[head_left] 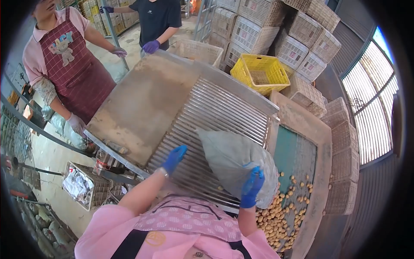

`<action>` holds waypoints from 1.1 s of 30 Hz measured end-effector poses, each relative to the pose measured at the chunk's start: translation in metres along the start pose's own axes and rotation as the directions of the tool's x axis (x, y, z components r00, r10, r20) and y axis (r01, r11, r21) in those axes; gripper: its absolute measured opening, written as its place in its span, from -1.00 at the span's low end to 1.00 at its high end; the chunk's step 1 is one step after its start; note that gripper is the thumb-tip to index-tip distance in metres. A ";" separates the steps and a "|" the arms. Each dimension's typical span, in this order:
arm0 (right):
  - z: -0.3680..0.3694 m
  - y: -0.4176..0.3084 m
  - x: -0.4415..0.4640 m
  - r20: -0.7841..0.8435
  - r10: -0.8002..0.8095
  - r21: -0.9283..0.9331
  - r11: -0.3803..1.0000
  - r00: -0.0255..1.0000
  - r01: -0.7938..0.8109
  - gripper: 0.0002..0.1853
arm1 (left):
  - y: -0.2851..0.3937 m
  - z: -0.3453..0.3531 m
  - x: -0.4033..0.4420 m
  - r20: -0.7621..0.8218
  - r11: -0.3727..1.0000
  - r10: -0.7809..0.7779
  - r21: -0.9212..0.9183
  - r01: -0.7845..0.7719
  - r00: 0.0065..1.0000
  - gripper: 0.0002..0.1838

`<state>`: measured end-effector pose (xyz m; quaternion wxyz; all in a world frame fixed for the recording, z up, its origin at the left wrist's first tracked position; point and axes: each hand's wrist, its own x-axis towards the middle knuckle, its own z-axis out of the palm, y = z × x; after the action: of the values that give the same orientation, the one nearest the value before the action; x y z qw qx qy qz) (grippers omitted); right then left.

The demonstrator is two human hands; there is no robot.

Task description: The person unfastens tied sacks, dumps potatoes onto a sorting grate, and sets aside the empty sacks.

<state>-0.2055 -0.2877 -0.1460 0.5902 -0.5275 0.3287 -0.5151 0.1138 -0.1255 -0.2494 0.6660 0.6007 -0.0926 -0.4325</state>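
A grey-white woven sack (230,157) lies tilted across the metal roller bars (220,105), its lower right end beside many small potatoes (276,220). The potatoes look round and yellow-brown and lie on the green belt (290,151). My right hand (253,187), in a blue glove, is closed at the near side of the sack, with its fingers bent against the fabric. To the left of the sack, my left hand (174,159), also blue-gloved, hovers over the bars with fingers stretched out and nothing in them.
A person in a checked apron (79,64) stands at the left edge of the metal table (146,90); another in a dark shirt (157,19) stands at its far side. A yellow crate (261,71) and stacked crates (256,36) stand behind. A crate of scraps (84,185) sits lower left.
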 end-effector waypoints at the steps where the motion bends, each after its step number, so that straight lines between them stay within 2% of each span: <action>1: -0.004 -0.026 0.002 -0.018 -0.042 -0.140 0.989 0.999 0.040 -0.86 | -0.038 -0.002 0.050 0.303 0.960 -0.057 -0.244 0.136 0.951 -0.65; 2: -0.009 -0.040 0.006 -0.025 -0.088 -0.276 0.958 0.996 0.078 -0.86 | -0.073 -0.004 0.094 0.578 0.848 -0.021 -0.423 0.321 0.816 -0.65; 3: -0.026 -0.030 0.001 -0.093 -0.030 -0.151 0.988 0.995 0.016 -0.84 | -0.061 0.031 0.085 0.388 0.919 -0.102 -0.316 0.236 0.916 -0.64; 4: -0.036 -0.022 0.001 -0.127 -0.085 -0.217 0.975 0.988 0.056 -0.81 | -0.045 0.064 0.082 0.289 0.985 0.011 -0.168 0.039 0.957 -0.63; 5: -0.048 -0.014 0.002 -0.160 -0.139 -0.286 0.954 0.977 0.089 -0.78 | -0.025 0.099 0.078 0.183 0.991 0.124 0.022 -0.130 0.975 -0.62; 7: -0.048 -0.030 0.010 -0.121 -0.093 -0.255 0.965 0.988 0.060 -0.75 | -0.030 0.120 0.092 0.184 0.951 0.272 0.097 -0.293 0.945 -0.62; 8: -0.048 -0.039 0.015 -0.101 -0.070 -0.240 0.970 0.992 0.044 -0.74 | -0.040 0.126 0.099 0.144 0.986 0.165 -0.044 -0.161 0.976 -0.63; 10: -0.056 -0.035 0.031 -0.096 -0.059 -0.253 0.967 0.994 0.033 -0.73 | -0.025 0.135 0.082 0.270 0.930 -0.018 -0.348 0.115 0.963 -0.60; 12: -0.064 -0.029 0.048 -0.096 -0.047 -0.253 0.967 0.994 0.022 -0.72 | 0.011 0.148 0.044 0.259 0.937 0.017 -0.340 0.074 0.966 -0.59; 16: -0.078 -0.018 0.076 -0.093 -0.022 -0.236 0.972 0.995 -0.001 -0.69 | -0.006 0.152 0.044 0.317 0.841 0.006 -0.515 0.167 0.948 -0.54; 19: -0.083 -0.011 0.087 -0.074 0.004 -0.217 0.976 0.997 -0.020 -0.67 | -0.005 0.158 0.041 0.272 0.826 0.025 -0.548 0.133 0.962 -0.53; 22: -0.090 -0.004 0.097 -0.050 0.029 -0.204 0.978 0.998 -0.039 -0.65 | 0.031 0.171 0.038 0.200 0.938 -0.091 -0.312 0.152 0.976 -0.54; 24: -0.092 -0.001 0.106 -0.037 0.039 -0.196 0.979 0.999 -0.045 -0.63 | 0.015 0.168 0.061 0.185 0.992 0.109 0.047 -0.119 0.977 -0.56; 26: -0.099 0.002 0.123 -0.019 0.025 -0.168 0.985 1.000 -0.028 -0.62 | 0.012 0.171 0.093 0.203 0.865 0.309 0.346 -0.364 0.929 -0.58; 28: -0.113 -0.005 0.146 0.010 -0.020 -0.160 0.987 1.000 0.022 -0.60 | 0.012 0.203 0.114 0.248 0.683 0.492 0.484 -0.547 0.835 -0.62; 29: -0.124 -0.012 0.163 0.032 -0.068 -0.150 0.986 0.997 0.072 -0.59 | 0.015 0.222 0.119 0.285 0.583 0.575 0.515 -0.628 0.767 -0.63; 31: -0.154 -0.038 0.199 0.052 -0.199 -0.070 0.977 0.979 0.202 -0.58 | 0.062 0.271 0.120 0.339 0.674 0.589 0.294 -0.678 0.733 -0.67; 32: -0.162 -0.058 0.217 -0.005 -0.234 0.018 0.972 0.972 0.234 -0.57 | 0.091 0.298 0.109 0.355 0.823 0.501 0.089 -0.561 0.790 -0.69; 33: -0.154 -0.093 0.226 -0.136 -0.225 0.157 0.957 0.965 0.245 -0.55 | 0.100 0.322 0.114 0.369 0.845 0.471 0.075 -0.530 0.802 -0.70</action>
<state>-0.3158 -0.5391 -0.0564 0.5482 -0.4788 0.2516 -0.6380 0.0223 -0.4451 -0.1224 0.6755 0.5276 -0.3980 -0.3269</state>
